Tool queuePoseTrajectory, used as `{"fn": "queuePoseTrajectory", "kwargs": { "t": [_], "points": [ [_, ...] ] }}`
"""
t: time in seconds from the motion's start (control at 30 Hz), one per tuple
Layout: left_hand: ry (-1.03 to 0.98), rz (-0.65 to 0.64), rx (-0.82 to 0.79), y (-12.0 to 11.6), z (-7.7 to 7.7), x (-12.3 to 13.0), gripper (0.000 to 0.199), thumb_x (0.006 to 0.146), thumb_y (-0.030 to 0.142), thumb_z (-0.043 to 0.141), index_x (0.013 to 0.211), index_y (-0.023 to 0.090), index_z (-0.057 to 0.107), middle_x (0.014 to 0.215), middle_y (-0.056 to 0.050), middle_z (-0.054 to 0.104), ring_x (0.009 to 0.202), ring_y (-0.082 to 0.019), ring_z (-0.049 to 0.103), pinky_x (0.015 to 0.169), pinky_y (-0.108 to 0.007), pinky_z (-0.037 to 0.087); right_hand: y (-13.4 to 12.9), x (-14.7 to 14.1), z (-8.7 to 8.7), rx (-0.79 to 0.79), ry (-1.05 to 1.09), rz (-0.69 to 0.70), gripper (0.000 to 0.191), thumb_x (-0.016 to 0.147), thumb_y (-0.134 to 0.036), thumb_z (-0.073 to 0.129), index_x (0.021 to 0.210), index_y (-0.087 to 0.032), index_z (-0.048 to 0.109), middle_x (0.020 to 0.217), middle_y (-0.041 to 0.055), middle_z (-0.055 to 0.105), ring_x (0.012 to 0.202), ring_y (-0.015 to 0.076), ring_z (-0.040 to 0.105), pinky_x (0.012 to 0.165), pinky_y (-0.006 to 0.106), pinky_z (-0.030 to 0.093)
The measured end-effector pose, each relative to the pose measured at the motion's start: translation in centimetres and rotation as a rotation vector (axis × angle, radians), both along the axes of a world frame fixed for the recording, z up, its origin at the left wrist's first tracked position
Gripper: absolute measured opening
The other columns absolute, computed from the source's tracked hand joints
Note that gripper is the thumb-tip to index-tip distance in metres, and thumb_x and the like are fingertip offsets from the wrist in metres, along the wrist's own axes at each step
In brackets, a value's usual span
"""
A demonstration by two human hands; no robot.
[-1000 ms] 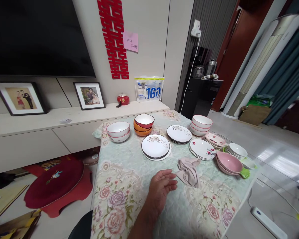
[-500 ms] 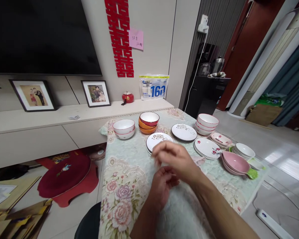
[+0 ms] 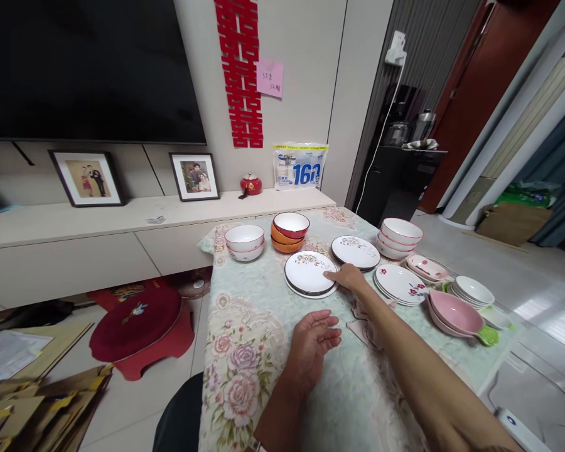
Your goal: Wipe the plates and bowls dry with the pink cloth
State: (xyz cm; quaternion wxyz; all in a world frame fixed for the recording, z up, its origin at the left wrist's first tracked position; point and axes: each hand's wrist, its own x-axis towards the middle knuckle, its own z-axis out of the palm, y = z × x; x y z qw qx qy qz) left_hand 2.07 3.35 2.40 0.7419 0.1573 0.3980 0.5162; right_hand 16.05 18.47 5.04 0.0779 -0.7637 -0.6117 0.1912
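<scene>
My right hand [image 3: 347, 277] reaches across to the near stack of white plates [image 3: 307, 274] with dark rims and a brown flower print. Its thumb lies on the top plate's right edge, while the other fingers curl out of sight under the rim. My left hand [image 3: 312, 345] hovers above the tablecloth in front of that stack, palm turned up, fingers loosely apart and holding nothing. Just behind my right hand is a second stack of dark-rimmed plates [image 3: 355, 252]. A crumpled pinkish cloth [image 3: 365, 329] lies partly under my right forearm.
White bowls [image 3: 245, 242] and orange and red bowls [image 3: 289, 233] stand along the back. To the right are more bowls [image 3: 400, 237], flowered plates [image 3: 400, 284], pink leaf-handled dishes [image 3: 456, 312] and small white bowls [image 3: 473, 290]. A red stool [image 3: 141, 326] stands left of the table.
My hands, close together before, have separated. The right has moved forward onto the edge of the plate stack; the left stays low with its fingers opened. The view has shifted slightly left.
</scene>
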Motion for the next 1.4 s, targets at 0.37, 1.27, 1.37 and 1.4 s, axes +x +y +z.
{"fn": "queuePoseTrajectory", "kwargs": {
  "t": [0.37,1.27,1.37,1.4],
  "points": [
    [-0.035,0.09,-0.019,0.5,0.1,-0.9,0.026,0.07,-0.001,0.06,0.094,0.009,0.064,0.089,-0.013,0.071,0.067,-0.017,0.068,0.07,-0.03,0.055,-0.1,1.3,-0.8,-0.17,0.421,-0.115,0.037,0.082,-0.038,0.068,0.055,-0.018,0.053,0.038,0.0009,0.047,0.034,0.0125,0.043,0.036,0.025,0.028],
    [-0.046,0.307,0.002,0.6,-0.9,-2.0,0.04,0.088,0.021,0.058,0.127,0.012,0.058,0.1,-0.015,0.076,0.097,-0.027,0.072,0.09,-0.044,0.056,-16.9,5.4,0.9,0.419,0.06,0.309,0.034,0.092,-0.047,0.045,0.08,-0.021,0.064,0.096,0.0119,0.069,0.098,0.0281,0.059,0.082,0.04,0.045],
    [-0.009,0.282,0.006,0.3,-0.6,-2.0,0.036,0.086,0.019,0.059,0.121,0.011,0.062,0.096,-0.015,0.076,0.096,-0.027,0.072,0.089,-0.042,0.056,-18.8,7.3,-0.6,0.387,-0.088,0.351,0.031,0.084,-0.047,0.059,0.105,-0.027,0.07,0.129,0.013,0.061,0.12,0.0363,0.049,0.086,0.046,0.045],
    [-0.005,0.271,0.005,0.2,-0.5,-2.0,0.035,0.086,0.018,0.059,0.12,0.01,0.062,0.096,-0.015,0.076,0.096,-0.027,0.072,0.088,-0.042,0.056,-19.1,7.9,-1.4,0.361,-0.062,0.397,0.034,0.083,-0.043,0.061,0.113,-0.027,0.068,0.131,0.0139,0.059,0.119,0.0345,0.05,0.088,0.045,0.045]
  ]
}}
